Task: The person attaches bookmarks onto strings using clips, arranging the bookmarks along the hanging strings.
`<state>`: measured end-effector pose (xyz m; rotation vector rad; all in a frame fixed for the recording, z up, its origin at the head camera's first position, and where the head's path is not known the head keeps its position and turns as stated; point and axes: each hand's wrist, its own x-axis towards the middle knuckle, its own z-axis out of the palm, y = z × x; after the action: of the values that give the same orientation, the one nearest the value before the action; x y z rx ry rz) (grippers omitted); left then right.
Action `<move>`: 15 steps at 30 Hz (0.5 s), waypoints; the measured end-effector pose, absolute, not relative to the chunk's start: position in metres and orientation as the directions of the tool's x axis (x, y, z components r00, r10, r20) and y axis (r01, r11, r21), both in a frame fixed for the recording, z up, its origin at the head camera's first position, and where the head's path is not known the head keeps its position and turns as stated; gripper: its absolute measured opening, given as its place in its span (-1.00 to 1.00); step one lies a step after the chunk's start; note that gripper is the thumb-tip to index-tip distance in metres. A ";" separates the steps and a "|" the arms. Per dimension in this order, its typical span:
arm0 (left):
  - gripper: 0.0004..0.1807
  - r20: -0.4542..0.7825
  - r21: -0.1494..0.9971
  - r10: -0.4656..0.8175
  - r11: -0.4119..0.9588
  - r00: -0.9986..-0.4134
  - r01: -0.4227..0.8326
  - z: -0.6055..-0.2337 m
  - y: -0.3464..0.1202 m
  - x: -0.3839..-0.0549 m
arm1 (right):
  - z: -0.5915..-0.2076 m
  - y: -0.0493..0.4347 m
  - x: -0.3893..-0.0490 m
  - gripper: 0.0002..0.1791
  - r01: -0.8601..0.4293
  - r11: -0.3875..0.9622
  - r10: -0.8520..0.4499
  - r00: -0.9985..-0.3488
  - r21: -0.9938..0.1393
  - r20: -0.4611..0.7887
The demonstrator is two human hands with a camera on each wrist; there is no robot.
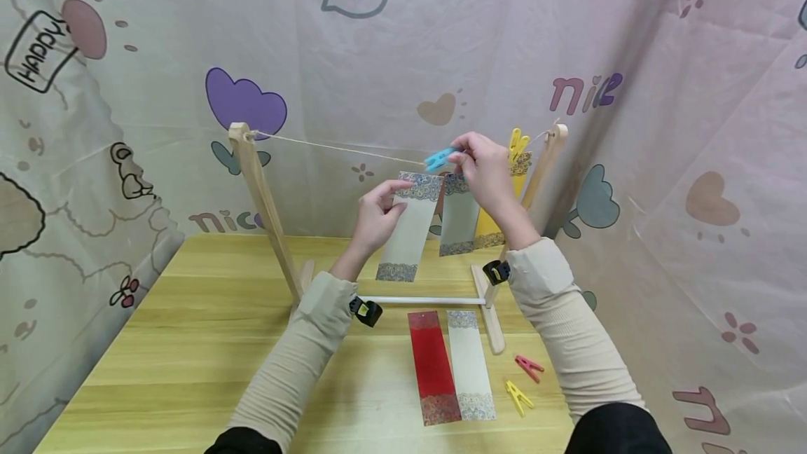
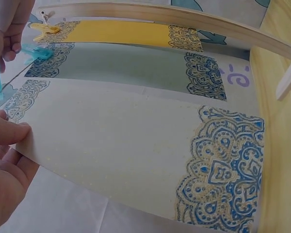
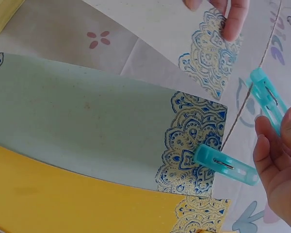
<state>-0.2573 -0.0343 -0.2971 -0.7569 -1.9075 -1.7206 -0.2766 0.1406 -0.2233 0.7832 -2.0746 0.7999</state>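
My left hand (image 1: 377,219) pinches a pale card (image 1: 403,233) with lacy blue-and-gold ends by its upper left edge, between thumb and fingers. Just below the string (image 1: 340,148), the card hangs tilted. In my right hand (image 1: 485,167) is a blue clothespin (image 3: 267,97), pinched by its handles, its tip right at the string. Beside it, a second blue clothespin (image 3: 225,165) grips a grey-green card (image 3: 97,116) on the line. Farther right, a yellow clothespin (image 1: 518,143) holds a yellow card (image 1: 490,230), partly hidden behind the grey-green one.
Wooden posts (image 1: 267,209) carry the string, joined low by a white bar (image 1: 422,300). On the wooden table (image 1: 189,356) lie a red card (image 1: 433,363) and a white card (image 1: 471,366), with a pink clothespin (image 1: 528,368) and a yellow clothespin (image 1: 518,396) to their right.
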 end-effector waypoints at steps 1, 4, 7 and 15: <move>-0.67 0.661 0.741 0.095 0.068 -0.744 0.668 -0.297 -0.034 -0.257 | -0.223 0.140 -0.277 -0.86 -0.738 0.617 -0.268 -0.524 -0.273 0.809; -0.67 0.665 0.738 0.094 0.070 -0.741 0.671 -0.295 -0.034 -0.256 | -0.223 0.138 -0.278 -0.88 -0.735 0.621 -0.287 -0.537 -0.273 0.793; -0.68 0.678 0.726 0.090 0.075 -0.729 0.684 -0.295 -0.033 -0.256 | -0.223 0.137 -0.278 -0.88 -0.728 0.632 -0.301 -0.546 -0.266 0.782; -0.70 0.705 0.698 0.089 0.084 -0.703 0.711 -0.293 -0.032 -0.255 | -0.223 0.134 -0.277 -0.88 -0.696 0.656 -0.317 -0.605 -0.292 0.731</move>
<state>-0.2547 -0.0315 -0.2926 -0.7862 -1.8772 -1.6620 -0.2769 0.1343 -0.2226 0.7810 -2.2194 0.7539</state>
